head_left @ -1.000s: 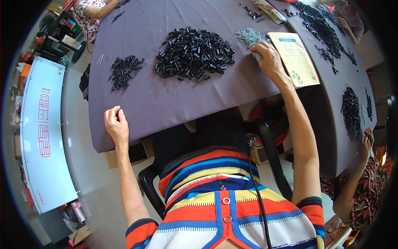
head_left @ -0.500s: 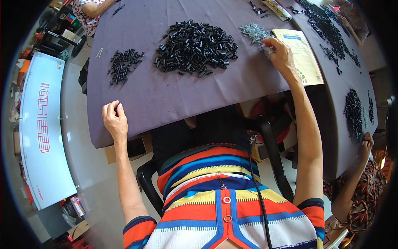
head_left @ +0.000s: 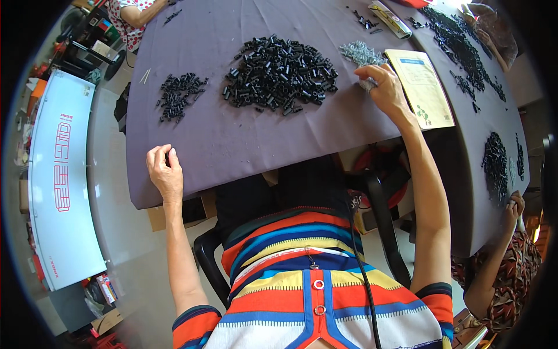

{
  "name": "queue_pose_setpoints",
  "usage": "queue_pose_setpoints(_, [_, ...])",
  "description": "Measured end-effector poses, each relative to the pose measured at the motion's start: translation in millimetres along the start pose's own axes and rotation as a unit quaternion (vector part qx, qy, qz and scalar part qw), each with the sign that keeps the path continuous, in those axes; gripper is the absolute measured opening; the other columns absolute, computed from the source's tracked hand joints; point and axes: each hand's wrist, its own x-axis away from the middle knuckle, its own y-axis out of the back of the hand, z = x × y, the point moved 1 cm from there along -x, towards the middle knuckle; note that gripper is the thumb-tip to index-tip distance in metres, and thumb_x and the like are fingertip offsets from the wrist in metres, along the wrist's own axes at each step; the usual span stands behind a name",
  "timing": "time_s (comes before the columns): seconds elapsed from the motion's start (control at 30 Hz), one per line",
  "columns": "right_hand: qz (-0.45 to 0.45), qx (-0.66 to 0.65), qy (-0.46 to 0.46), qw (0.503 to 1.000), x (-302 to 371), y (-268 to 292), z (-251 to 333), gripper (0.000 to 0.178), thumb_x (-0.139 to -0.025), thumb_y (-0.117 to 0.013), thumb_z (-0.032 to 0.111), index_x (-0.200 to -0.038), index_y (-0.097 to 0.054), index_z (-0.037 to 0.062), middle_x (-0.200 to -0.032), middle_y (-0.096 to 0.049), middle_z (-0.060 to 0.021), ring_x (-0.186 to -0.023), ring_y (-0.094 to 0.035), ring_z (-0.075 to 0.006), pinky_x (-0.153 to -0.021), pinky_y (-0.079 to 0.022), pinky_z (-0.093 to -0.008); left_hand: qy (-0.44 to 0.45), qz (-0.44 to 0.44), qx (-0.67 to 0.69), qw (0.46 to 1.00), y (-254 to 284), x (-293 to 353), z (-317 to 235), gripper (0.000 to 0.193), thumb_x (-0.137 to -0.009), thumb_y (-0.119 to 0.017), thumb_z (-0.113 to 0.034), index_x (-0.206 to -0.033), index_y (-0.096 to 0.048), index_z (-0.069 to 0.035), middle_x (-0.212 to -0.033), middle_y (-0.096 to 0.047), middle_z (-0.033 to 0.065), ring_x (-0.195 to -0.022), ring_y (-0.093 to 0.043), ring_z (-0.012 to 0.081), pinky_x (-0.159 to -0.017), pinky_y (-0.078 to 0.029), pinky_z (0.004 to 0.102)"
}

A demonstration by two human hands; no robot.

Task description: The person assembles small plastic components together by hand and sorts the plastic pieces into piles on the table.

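My left hand is closed above the front left of the table, with a dark bit showing between thumb and fingers, probably a small black tube. Bent fingers of my right hand close over a few small clear-grey pieces, low over the cloth. Just beyond them lies a loose pile of the same clear-grey pieces. A large heap of short black tubes spreads across the middle. Farther left is a smaller pile of thin black parts.
A purple-grey cloth covers the table. Right of my right hand lies a yellow paper booklet. More black parts are piled on the right side. Co-workers' hands show at the far left and right. A black chair arm stands near my right.
My right hand has drawn slightly left and nearer, away from the clear-grey pile, with a few pieces under its fingers. The left hand stays nearly in place. The whole view has shifted a little.
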Motion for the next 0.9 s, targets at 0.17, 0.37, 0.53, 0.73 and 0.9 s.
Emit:
queue_pose_setpoints(0.17, [-0.004, -0.041, -0.046, 0.998, 4, 3, 8, 0.034, -0.072, -0.052, -0.008, -0.098, -0.067, 0.0076, -0.086, -0.068, -0.0085, -0.088, -0.058, -0.0273, -0.078, -0.047, -0.0359, -0.034, -0.054, -0.032, 0.997, 6, -3, -12, 0.011, -0.08, -0.066, -0.004, -0.091, -0.064, -0.004, -0.092, -0.058, 0.0089, -0.088, -0.058, 0.0271, -0.077, -0.049, 0.0373])
queue_pose_setpoints(0.37, [0.013, -0.127, -0.109, 0.986, 20, 5, 27, 0.029, -0.073, -0.063, -0.004, -0.101, -0.066, 0.0072, -0.082, -0.067, -0.0055, -0.078, -0.06, -0.0194, -0.073, -0.047, -0.0303, -0.069, 0.025, 0.264, 0.962, -4, -10, -143, 0.011, -0.082, -0.064, 0.002, -0.091, -0.065, -0.004, -0.081, -0.062, 0.0069, -0.068, -0.058, 0.0149, -0.06, -0.047, 0.027])
queue_pose_setpoints(0.53, [0.023, -0.18, -0.072, 0.981, 29, 11, 52, 0.03, -0.072, -0.07, -0.002, -0.1, -0.066, 0.0078, -0.08, -0.066, -0.0013, -0.073, -0.056, -0.0119, -0.069, -0.046, -0.0265, -0.093, 0.109, 0.436, 0.889, -52, -14, -247, 0.013, -0.081, -0.065, 0.002, -0.093, -0.064, -0.003, -0.081, -0.063, 0.0108, -0.068, -0.063, 0.0214, -0.06, -0.049, 0.0295])
queue_pose_setpoints(0.73, [0.021, -0.223, -0.083, 0.971, 36, 14, 57, 0.028, -0.073, -0.069, -0.003, -0.1, -0.065, 0.0051, -0.081, -0.065, 0.0006, -0.072, -0.052, -0.0079, -0.069, -0.044, -0.0239, -0.124, 0.16, 0.446, 0.872, -82, -14, -275, 0.018, -0.078, -0.066, 0.002, -0.095, -0.063, -0.003, -0.079, -0.062, 0.0113, -0.068, -0.063, 0.0236, -0.06, -0.049, 0.0314])
queue_pose_setpoints(0.9, [0.031, -0.311, -0.135, 0.94, 46, 11, 45, 0.027, -0.072, -0.069, -0.004, -0.098, -0.064, 0.004, -0.082, -0.066, -0.0018, -0.073, -0.055, -0.0092, -0.07, -0.046, -0.0248, -0.085, 0.177, 0.454, 0.869, -92, -10, -283, 0.01, -0.079, -0.064, 0.002, -0.088, -0.063, -0.001, -0.077, -0.064, 0.0124, -0.06, -0.06, 0.0223, -0.054, -0.047, 0.0321])
